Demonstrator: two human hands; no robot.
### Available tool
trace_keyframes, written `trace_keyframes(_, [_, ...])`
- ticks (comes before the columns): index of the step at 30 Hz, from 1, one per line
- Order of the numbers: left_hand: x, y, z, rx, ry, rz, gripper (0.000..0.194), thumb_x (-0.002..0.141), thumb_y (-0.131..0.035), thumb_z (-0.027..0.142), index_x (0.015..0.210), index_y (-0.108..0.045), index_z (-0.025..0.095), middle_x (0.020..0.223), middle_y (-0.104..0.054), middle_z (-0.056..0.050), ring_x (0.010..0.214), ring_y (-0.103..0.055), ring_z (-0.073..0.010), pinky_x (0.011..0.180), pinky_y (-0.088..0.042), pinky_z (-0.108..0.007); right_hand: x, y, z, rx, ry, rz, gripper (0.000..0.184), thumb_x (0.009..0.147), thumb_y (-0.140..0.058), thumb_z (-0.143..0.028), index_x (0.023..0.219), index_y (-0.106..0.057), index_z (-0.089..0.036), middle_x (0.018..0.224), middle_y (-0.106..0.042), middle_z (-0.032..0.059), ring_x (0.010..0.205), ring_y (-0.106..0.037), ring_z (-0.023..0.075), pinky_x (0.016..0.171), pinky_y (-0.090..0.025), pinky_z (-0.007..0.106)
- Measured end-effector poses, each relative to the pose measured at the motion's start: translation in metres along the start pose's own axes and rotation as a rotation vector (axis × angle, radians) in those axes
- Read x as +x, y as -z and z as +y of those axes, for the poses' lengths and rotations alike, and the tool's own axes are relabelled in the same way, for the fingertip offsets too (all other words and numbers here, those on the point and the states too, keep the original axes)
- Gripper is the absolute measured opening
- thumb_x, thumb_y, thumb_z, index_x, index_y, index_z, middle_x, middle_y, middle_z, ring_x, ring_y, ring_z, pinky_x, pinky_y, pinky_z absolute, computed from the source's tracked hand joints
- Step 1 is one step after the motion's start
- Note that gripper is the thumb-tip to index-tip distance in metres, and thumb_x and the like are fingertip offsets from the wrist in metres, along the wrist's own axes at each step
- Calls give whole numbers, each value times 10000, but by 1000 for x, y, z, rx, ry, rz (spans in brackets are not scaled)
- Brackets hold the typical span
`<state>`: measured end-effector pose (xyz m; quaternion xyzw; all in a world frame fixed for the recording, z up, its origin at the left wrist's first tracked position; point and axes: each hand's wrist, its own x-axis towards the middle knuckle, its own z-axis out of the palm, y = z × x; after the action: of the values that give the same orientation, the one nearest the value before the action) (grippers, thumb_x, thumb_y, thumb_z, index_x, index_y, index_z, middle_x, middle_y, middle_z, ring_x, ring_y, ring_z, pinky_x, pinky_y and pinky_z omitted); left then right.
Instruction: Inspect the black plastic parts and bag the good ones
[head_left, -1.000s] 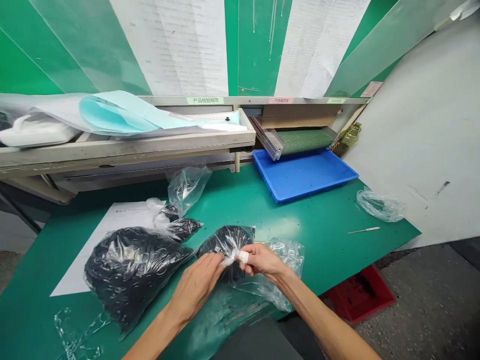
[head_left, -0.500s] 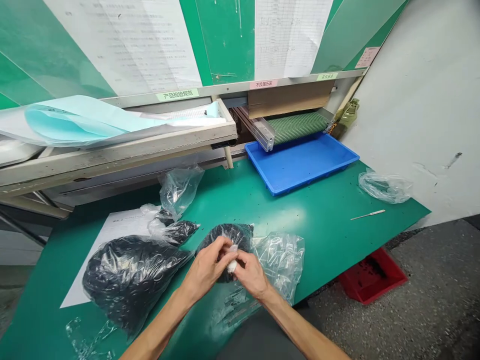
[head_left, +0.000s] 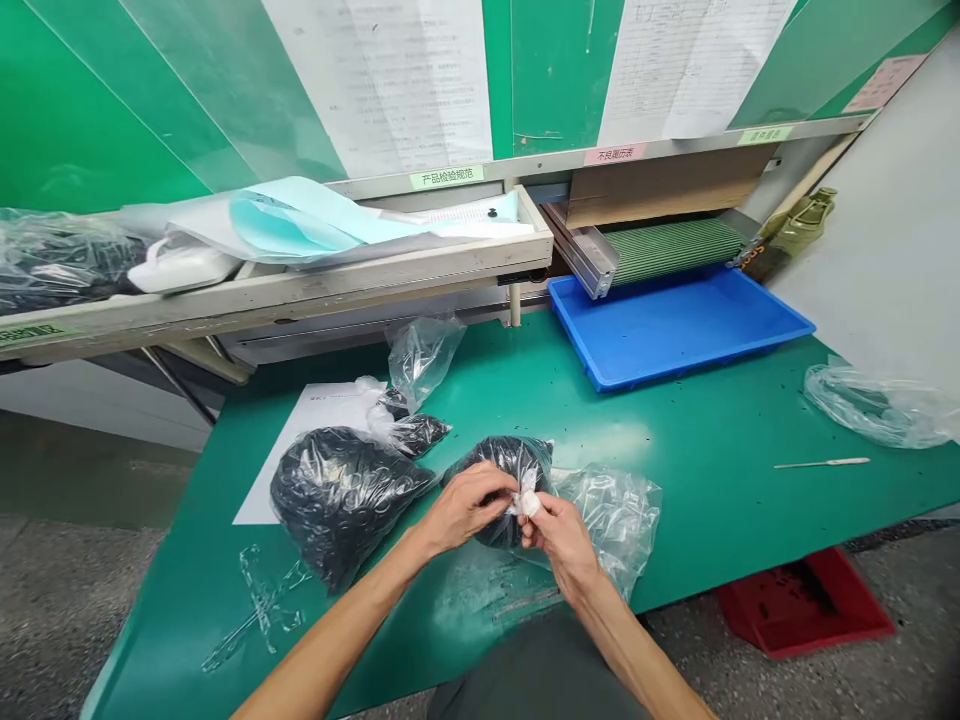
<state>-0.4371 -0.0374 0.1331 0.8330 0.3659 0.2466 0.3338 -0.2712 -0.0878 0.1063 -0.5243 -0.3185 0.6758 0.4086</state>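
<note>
A clear plastic bag (head_left: 510, 453) filled with small black parts sits on the green table in front of me. Its gathered neck forms a whitish knot facing me. My left hand (head_left: 474, 508) is closed, with the fingertips pinching the knotted plastic from the left. From the other side, my right hand (head_left: 564, 540) grips the knot between thumb and fingers. Beside it on the right lies a flat clear plastic bag (head_left: 619, 515). To the left stands a larger bag of black ring-like parts (head_left: 341, 495), close to my left forearm.
Smaller bags of black parts (head_left: 421, 434) lie on a paper sheet (head_left: 281, 470). A blue tray (head_left: 675, 345) sits under a green conveyor belt (head_left: 675, 250). At right are a thin tool (head_left: 825, 462) and clear plastic (head_left: 877, 405). A red bin (head_left: 862, 625) stands on the floor.
My view has turned left, so the scene sits further right. My left fingers have shifted to the left side of the knot, which now shows more fully.
</note>
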Motion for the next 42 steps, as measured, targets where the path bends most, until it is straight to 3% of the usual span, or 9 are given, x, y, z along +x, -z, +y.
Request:
trace_keyframes(8, [-9,-11,1,33,78,125,124,925,-504,247,956,-610,190,853,-669,-28,782,-600,-143,712,-464,-257,-2,-12,0,-110,92,182,385,726,-577,-523,918,-585,-190,599,-530,-13,489,-474,129,496,-447,281])
trace_keyframes(13, [-13,-23,-5,101,22,237,110,936,-504,243,964,-587,178,859,-675,-33,785,-617,-143,727,-485,-257,-14,-15,-7,-332,246,220,286,729,-597,-336,972,-670,-205,872,-624,55,678,-518,169,664,-432,302])
trace_keyframes(17, [-19,-26,-8,156,-58,234,138,954,-459,211,1005,-580,167,877,-672,-55,788,-608,-151,720,-487,-266,-12,-14,-9,-404,250,230,195,728,-558,-271,877,-659,-194,835,-571,39,639,-437,143,648,-384,291])
trace_keyframes(22, [-27,-24,-13,77,-137,208,175,962,-417,165,1028,-580,165,928,-685,-77,863,-610,-161,763,-495,-288,-5,-8,-21,-338,59,-20,121,698,-603,-285,727,-640,-173,611,-501,-18,581,-413,118,555,-372,244])
trace_keyframes(28, [-28,-35,-14,10,-145,313,225,963,-384,159,957,-609,172,975,-698,-98,888,-609,-175,791,-504,-343,0,7,-29,-98,-97,-302,312,655,-739,-428,808,-672,-164,753,-535,-2,641,-448,94,621,-432,240])
trace_keyframes(31, [-30,-30,-6,50,-148,266,217,954,-403,147,1046,-598,174,1028,-686,-105,935,-605,-179,818,-508,-348,2,14,-24,-34,-111,-349,354,675,-748,-477,823,-681,-163,749,-521,-4,640,-443,85,641,-434,237])
trace_keyframes(35, [-28,-5,4,159,-200,50,254,957,-413,188,1163,-562,181,1144,-627,-127,1058,-573,-201,872,-505,-340,5,16,-15,-11,-84,-350,416,675,-747,-531,832,-678,-152,696,-515,-11,611,-458,86,635,-442,244])
trace_keyframes(38, [-20,10,3,221,-213,-58,201,962,-428,237,1048,-602,188,1063,-622,-106,1002,-570,-197,827,-498,-312,10,16,-13,-29,-49,-339,478,639,-748,-583,809,-661,-145,687,-531,-8,569,-462,82,603,-448,251])
trace_keyframes(42, [-14,2,-1,154,-139,-36,187,962,-432,241,909,-604,192,1011,-595,-80,918,-561,-171,791,-480,-292,17,22,-18,-121,30,-317,449,686,-706,-586,772,-665,-147,616,-508,-25,523,-452,79,544,-417,224])
